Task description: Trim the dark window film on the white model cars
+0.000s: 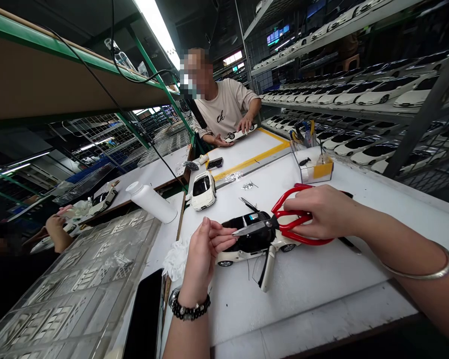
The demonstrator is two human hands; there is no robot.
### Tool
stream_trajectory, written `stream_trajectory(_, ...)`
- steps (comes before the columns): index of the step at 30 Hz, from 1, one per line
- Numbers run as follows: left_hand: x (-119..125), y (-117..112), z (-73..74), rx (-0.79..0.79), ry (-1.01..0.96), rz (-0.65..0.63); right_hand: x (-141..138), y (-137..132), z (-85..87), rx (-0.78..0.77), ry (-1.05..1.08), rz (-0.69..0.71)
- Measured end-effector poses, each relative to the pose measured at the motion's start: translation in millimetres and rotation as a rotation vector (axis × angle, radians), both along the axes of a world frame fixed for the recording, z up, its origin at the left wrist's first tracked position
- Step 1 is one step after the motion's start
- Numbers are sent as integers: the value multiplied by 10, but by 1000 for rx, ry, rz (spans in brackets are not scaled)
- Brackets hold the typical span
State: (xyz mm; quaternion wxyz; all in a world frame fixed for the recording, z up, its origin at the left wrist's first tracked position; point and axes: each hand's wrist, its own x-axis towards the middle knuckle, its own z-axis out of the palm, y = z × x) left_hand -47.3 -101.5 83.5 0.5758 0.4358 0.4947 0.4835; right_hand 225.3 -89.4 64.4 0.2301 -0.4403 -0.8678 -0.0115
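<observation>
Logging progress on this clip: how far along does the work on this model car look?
Done: the model car has its wheels on. In hand: the right hand holds red-handled scissors over its black roof, with the left hand beside the blades. Left, it seems: its door stands open.

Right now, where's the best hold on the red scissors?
By the red loop handles, from the right, as the right hand has them: the loops are made for fingers, and the steel blades point left at the car.
</observation>
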Motion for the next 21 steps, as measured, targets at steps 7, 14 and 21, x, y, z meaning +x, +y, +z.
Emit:
stream_trajectory(7,6,-1,4,0,0,-1,7,16,-13,-13,19,32)
stream_trajectory(14,4,10,9,3,-3,-8,14,4,-17,-35,11,36)
stream_trajectory(21,-1,-1,-6,-8,7,3,18,5,-17,-84,122,78)
